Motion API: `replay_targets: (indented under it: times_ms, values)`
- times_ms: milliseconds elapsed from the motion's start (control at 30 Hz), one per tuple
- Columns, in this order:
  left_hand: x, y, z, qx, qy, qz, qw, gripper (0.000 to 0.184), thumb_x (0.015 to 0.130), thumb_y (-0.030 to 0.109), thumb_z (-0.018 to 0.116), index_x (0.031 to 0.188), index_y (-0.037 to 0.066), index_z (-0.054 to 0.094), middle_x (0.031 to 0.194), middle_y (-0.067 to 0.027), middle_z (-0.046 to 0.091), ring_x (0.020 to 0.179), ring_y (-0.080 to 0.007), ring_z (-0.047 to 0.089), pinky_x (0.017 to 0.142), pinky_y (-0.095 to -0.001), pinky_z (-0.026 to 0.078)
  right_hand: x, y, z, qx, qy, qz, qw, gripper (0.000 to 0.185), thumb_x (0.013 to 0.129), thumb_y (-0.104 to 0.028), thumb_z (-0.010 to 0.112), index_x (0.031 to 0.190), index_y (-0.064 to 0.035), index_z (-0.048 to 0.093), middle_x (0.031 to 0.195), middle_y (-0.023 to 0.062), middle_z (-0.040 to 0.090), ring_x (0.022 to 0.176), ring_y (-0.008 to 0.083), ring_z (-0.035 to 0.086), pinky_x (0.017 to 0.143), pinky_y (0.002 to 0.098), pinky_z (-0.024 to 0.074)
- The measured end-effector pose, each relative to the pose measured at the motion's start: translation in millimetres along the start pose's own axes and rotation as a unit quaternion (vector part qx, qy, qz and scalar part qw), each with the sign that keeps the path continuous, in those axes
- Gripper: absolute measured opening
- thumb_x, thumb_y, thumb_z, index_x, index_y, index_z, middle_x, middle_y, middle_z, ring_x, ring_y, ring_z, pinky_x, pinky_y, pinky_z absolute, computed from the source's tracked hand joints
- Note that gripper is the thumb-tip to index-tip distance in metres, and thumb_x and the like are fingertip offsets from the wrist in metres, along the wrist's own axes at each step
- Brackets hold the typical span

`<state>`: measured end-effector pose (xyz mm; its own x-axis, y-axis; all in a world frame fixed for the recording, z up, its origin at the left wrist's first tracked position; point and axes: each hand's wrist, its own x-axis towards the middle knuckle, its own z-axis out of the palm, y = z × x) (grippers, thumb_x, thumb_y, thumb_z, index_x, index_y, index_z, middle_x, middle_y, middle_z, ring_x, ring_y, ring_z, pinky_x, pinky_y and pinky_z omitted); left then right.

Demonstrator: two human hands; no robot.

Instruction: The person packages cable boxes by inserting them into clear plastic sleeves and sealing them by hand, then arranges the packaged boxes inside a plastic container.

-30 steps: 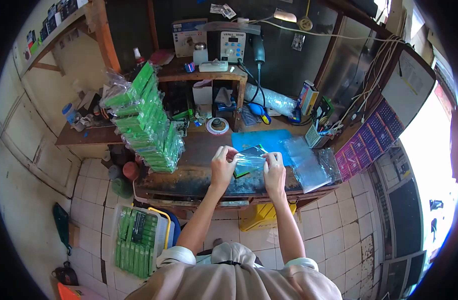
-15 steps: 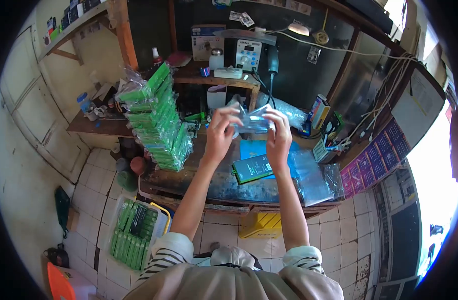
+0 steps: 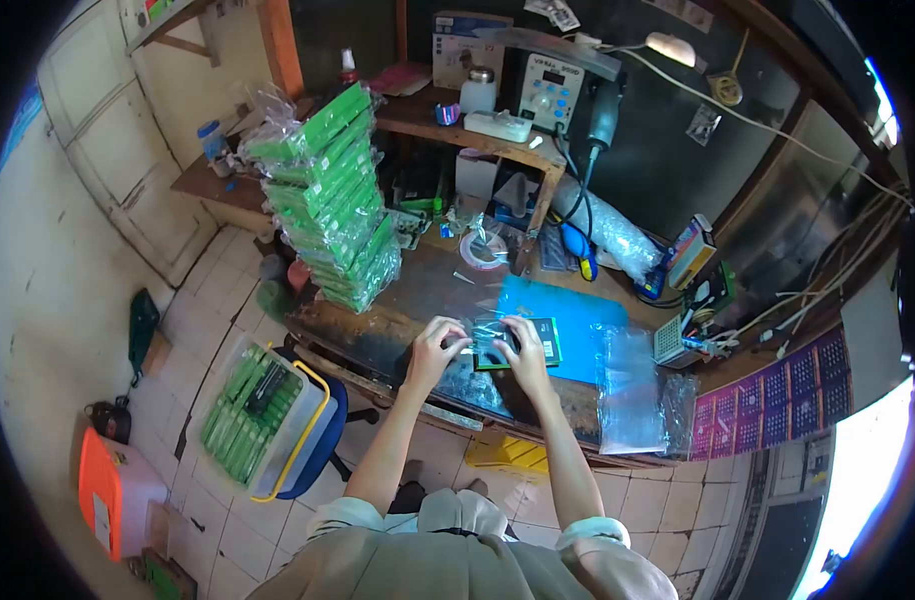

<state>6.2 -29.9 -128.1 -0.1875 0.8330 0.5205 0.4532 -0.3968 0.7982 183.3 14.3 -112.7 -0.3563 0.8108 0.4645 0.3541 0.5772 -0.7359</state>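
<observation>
My left hand (image 3: pixel 438 352) is closed in a pinch near the front of the workbench. Opposite it, my right hand (image 3: pixel 524 354) has its fingers curled over the left end of a flat black-and-green pack (image 3: pixel 551 343). Between the two hands stretches a clear plastic bag (image 3: pixel 490 332), pinched on both sides, over the end of the pack. How far the bag covers the pack I cannot tell. Beneath lies a blue mat (image 3: pixel 578 305). More flat clear bags (image 3: pixel 628 390) lie right of my right hand.
A tall stack of green packs in plastic (image 3: pixel 328 200) stands on the left of the workbench (image 3: pixel 378 335). Behind are a tape roll (image 3: pixel 484 250), a hot-air station (image 3: pixel 550 92) and bubble wrap (image 3: pixel 613 235). A bin of green packs (image 3: pixel 253 410) sits lower left.
My hands have come down from mid-air with the clear bag to the black-and-green pack on the bench. The camera view has shifted, and the pack now sits between and under my fingers.
</observation>
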Motion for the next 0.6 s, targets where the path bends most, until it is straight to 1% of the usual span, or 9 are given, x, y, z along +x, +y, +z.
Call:
replay_targets:
  times_ms: [100, 167, 267, 367, 433, 500, 533, 567, 600]
  values:
    - [-4.4, -0.7, 11.2, 0.022, 0.030, -0.096, 0.995, 0.015, 0.069, 0.002, 0.069, 0.076, -0.001, 0.055, 0.086, -0.0088, 0.057, 0.075, -0.0161, 0.059, 0.067, -0.0242, 0.050, -9.2, 8.3, -22.7, -0.163, 0.031, -0.024, 0.986, 0.043, 0.072, -0.021, 0.067, 0.108, -0.0022, 0.052, 0.112, 0.0160, 0.049, 0.109, 0.0322, 0.044, 0.091, 0.0405, 0.0356]
    - [-6.1, -2.5, 20.1, 0.017, 0.044, -0.123, 0.991, 0.015, 0.071, 0.002, 0.068, 0.077, -0.001, 0.054, 0.085, -0.0090, 0.057, 0.076, -0.0162, 0.059, 0.067, -0.0256, 0.050, -20.1, 11.9, -36.9, -0.252, 0.063, 0.124, 0.958, 0.051, 0.076, -0.028, 0.063, 0.115, -0.0003, 0.047, 0.111, 0.0184, 0.047, 0.106, 0.0342, 0.041, 0.089, 0.0433, 0.0346]
    - [-5.9, -7.2, 36.2, -0.038, 0.077, -0.125, 0.988, 0.015, 0.073, 0.003, 0.067, 0.079, -0.001, 0.053, 0.083, -0.0087, 0.057, 0.074, -0.0153, 0.059, 0.067, -0.0259, 0.049, -32.4, 26.7, -41.3, -0.317, 0.048, 0.257, 0.912, 0.055, 0.083, -0.035, 0.055, 0.115, 0.0086, 0.045, 0.108, 0.0225, 0.047, 0.099, 0.0358, 0.042, 0.086, 0.0439, 0.0359]
    - [-2.3, 3.8, 46.2, -0.036, 0.073, -0.158, 0.984, 0.015, 0.074, 0.004, 0.066, 0.078, -0.001, 0.053, 0.083, -0.0093, 0.058, 0.074, -0.0159, 0.059, 0.068, -0.0260, 0.049, -36.0, 42.4, -37.1, -0.271, -0.034, 0.298, 0.915, 0.055, 0.082, -0.036, 0.055, 0.112, 0.0098, 0.046, 0.106, 0.0260, 0.047, 0.099, 0.0383, 0.040, 0.087, 0.0443, 0.0343]
    - [-1.7, 1.3, 48.2, -0.012, 0.071, -0.151, 0.986, 0.014, 0.074, 0.004, 0.066, 0.078, -0.001, 0.053, 0.082, -0.0095, 0.058, 0.075, -0.0163, 0.060, 0.069, -0.0267, 0.049, -37.2, 49.1, -32.2, -0.278, -0.013, 0.287, 0.917, 0.053, 0.082, -0.034, 0.055, 0.113, 0.0075, 0.046, 0.104, 0.0253, 0.049, 0.098, 0.0377, 0.043, 0.088, 0.0442, 0.0331]
    - [-1.2, -0.9, 47.7, -0.011, 0.072, -0.141, 0.987, 0.014, 0.075, 0.005, 0.066, 0.078, -0.001, 0.053, 0.081, -0.0096, 0.059, 0.076, -0.0166, 0.060, 0.069, -0.0268, 0.049, -37.5, 50.1, -30.0, -0.166, 0.074, 0.283, 0.942, 0.049, 0.081, -0.031, 0.056, 0.114, 0.0041, 0.045, 0.103, 0.0246, 0.051, 0.097, 0.0395, 0.046, 0.088, 0.0447, 0.0334]
    - [-1.2, -0.2, 47.8, -0.014, 0.072, -0.152, 0.986, 0.014, 0.075, 0.005, 0.066, 0.078, -0.001, 0.054, 0.081, -0.0096, 0.059, 0.076, -0.0167, 0.060, 0.070, -0.0267, 0.049, -34.0, 51.3, -28.7, -0.082, 0.100, 0.286, 0.949, 0.044, 0.082, -0.021, 0.058, 0.117, -0.0018, 0.041, 0.101, 0.0193, 0.053, 0.091, 0.0325, 0.053, 0.080, 0.0416, 0.0427]
    - [-1.5, 0.4, 47.7, -0.013, 0.073, -0.151, 0.986, 0.014, 0.075, 0.005, 0.066, 0.078, -0.001, 0.054, 0.081, -0.0096, 0.059, 0.076, -0.0167, 0.060, 0.070, -0.0267, 0.049, -33.0, 50.2, -28.1, -0.081, 0.100, 0.285, 0.950, 0.044, 0.082, -0.021, 0.058, 0.117, -0.0018, 0.041, 0.101, 0.0193, 0.053, 0.091, 0.0325, 0.053, 0.080, 0.0416, 0.0427]
    - [-1.5, 1.9, 47.4, -0.023, 0.076, -0.151, 0.985, 0.014, 0.075, 0.006, 0.066, 0.078, -0.001, 0.054, 0.081, -0.0095, 0.059, 0.076, -0.0166, 0.060, 0.069, -0.0267, 0.049, -27.3, 36.5, -30.7, 0.072, 0.138, 0.314, 0.937, 0.041, 0.082, -0.017, 0.059, 0.117, -0.0052, 0.040, 0.100, 0.0157, 0.053, 0.088, 0.0268, 0.054, 0.073, 0.0375, 0.0465]
